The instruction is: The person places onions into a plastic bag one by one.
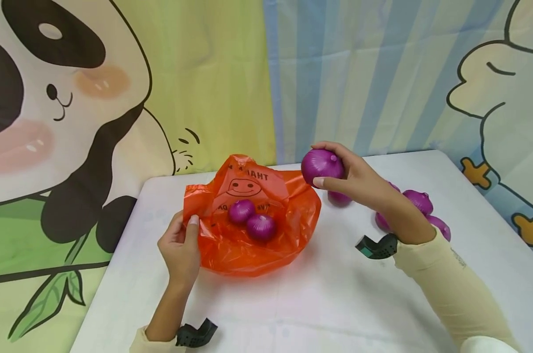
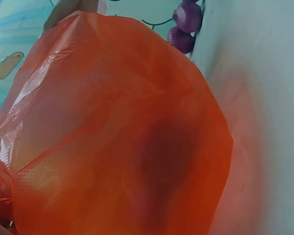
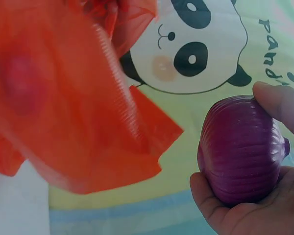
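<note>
My left hand (image 1: pixel 182 252) pinches the left edge of a red plastic bag (image 1: pixel 248 262) with a printed pig face. The bag's mouth gapes toward me. Inside lie two purple onions, one onion (image 1: pixel 241 212) touching the other onion (image 1: pixel 261 228). In my right hand (image 1: pixel 365 186) is another purple onion (image 1: pixel 320 165), gripped between thumb and fingers just above the bag's right edge. The right wrist view shows this held onion (image 3: pixel 242 149) beside the bag (image 3: pixel 88 147). From the left wrist, the bag (image 2: pixel 112 122) hides most of the scene, with dark shapes showing through.
One onion (image 1: pixel 339 198) lies on the white table (image 1: pixel 292 314) below my right hand. Farther right, several more onions (image 1: pixel 418 200) cluster together, partly covered by my right forearm. A cartoon-printed cloth backdrop (image 1: pixel 337 73) rises behind the table.
</note>
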`<state>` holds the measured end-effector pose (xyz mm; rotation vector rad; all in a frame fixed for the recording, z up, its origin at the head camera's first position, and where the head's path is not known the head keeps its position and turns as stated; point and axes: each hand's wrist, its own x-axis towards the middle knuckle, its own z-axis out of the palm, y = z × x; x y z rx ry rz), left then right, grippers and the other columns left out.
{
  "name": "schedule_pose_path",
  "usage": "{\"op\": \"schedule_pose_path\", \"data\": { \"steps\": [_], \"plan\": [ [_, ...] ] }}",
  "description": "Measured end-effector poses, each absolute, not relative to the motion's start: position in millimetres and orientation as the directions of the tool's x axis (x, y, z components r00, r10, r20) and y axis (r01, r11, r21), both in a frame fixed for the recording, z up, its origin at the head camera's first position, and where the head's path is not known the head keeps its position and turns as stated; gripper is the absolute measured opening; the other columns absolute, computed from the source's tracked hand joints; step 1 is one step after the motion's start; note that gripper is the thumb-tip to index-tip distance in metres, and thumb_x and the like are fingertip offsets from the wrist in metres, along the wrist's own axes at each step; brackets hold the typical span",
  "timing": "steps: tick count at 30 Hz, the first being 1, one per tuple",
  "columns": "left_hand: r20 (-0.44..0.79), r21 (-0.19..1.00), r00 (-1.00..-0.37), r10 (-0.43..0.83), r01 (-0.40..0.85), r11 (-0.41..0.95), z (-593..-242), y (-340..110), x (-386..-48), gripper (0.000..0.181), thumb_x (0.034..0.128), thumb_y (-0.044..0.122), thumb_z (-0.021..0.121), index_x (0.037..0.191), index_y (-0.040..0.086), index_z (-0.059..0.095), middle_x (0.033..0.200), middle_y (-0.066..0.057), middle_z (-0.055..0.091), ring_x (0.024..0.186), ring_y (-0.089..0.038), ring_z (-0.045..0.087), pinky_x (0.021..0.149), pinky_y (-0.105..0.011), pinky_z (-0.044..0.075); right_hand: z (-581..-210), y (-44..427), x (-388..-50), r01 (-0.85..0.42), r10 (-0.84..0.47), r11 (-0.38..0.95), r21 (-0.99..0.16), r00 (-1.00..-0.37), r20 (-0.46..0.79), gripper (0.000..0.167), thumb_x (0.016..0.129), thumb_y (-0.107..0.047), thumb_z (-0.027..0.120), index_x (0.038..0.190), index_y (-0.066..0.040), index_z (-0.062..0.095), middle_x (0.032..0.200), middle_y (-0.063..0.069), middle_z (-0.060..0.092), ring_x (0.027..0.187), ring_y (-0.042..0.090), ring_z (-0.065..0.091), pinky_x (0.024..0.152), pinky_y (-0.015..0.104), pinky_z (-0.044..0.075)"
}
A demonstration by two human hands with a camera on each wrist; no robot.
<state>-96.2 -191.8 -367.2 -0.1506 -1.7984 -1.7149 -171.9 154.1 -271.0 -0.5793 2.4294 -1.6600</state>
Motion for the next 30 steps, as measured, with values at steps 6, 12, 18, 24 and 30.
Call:
{"op": "schedule_pose_path", "data": {
  "steps": [6,12,18,24,30],
  "plan": [
    [0.513,0.857,-0.789,-0.340,0.495,0.144,-369.1,-192.2,-94.8,0.023,0.0980,0.006,0.056,0.114,-0.007,0.066,0.115,-0.015,0.064,0.104,-0.022,0.063,0.089,-0.026,0.052,-255.0,136.3,-174.6,-0.251,-0.400,0.253,-0.934,-0.906,0.134,0.065,0.087,-0.021,0.074,0.143,-0.026,0.042,0.138,0.002,0.044,0.122,0.025,0.048,0.094,0.047,0.050],
    [0.518,0.854,-0.787,-0.334,0.496,0.154,-369.1,-192.8,-94.6,0.023,0.0982,0.006,0.056,0.115,-0.006,0.066,0.115,-0.015,0.064,0.104,-0.022,0.064,0.089,-0.026,0.052,-244.9,121.7,-178.2,-0.264,-0.409,0.202,-0.943,-0.898,0.164,0.063,0.088,-0.017,0.072,0.142,-0.021,0.042,0.136,0.006,0.047,0.121,0.026,0.049,0.095,0.045,0.050],
    [0.527,0.848,-0.783,-0.330,0.509,0.147,-368.8,-192.6,-95.7,0.023,0.0979,0.005,0.055,0.114,-0.007,0.066,0.115,-0.015,0.064,0.102,-0.022,0.064,0.089,-0.026,0.052,-239.0,107.6,-183.7,-0.276,-0.415,0.149,-0.949,-0.889,0.193,0.062,0.088,-0.016,0.071,0.143,-0.020,0.042,0.136,0.007,0.048,0.121,0.026,0.049,0.095,0.044,0.050],
    [0.527,0.848,-0.782,-0.333,0.507,0.152,-369.6,-191.8,-95.9,0.023,0.0977,0.004,0.056,0.115,-0.007,0.066,0.115,-0.015,0.064,0.103,-0.021,0.064,0.089,-0.026,0.052,-238.1,93.2,-189.8,-0.292,-0.422,0.114,-0.950,-0.880,0.220,0.062,0.088,-0.016,0.071,0.142,-0.020,0.042,0.136,0.006,0.046,0.121,0.025,0.049,0.093,0.042,0.052],
    [0.527,0.848,-0.782,-0.333,0.511,0.143,-370.4,-191.6,-96.6,0.023,0.0974,0.004,0.056,0.116,-0.007,0.066,0.115,-0.016,0.064,0.102,-0.022,0.064,0.089,-0.026,0.052,-241.1,73.2,-198.5,-0.293,-0.473,0.097,-0.951,-0.855,0.215,0.061,0.087,-0.021,0.072,0.141,-0.022,0.043,0.136,0.003,0.046,0.121,0.022,0.049,0.091,0.039,0.053]
  ]
}}
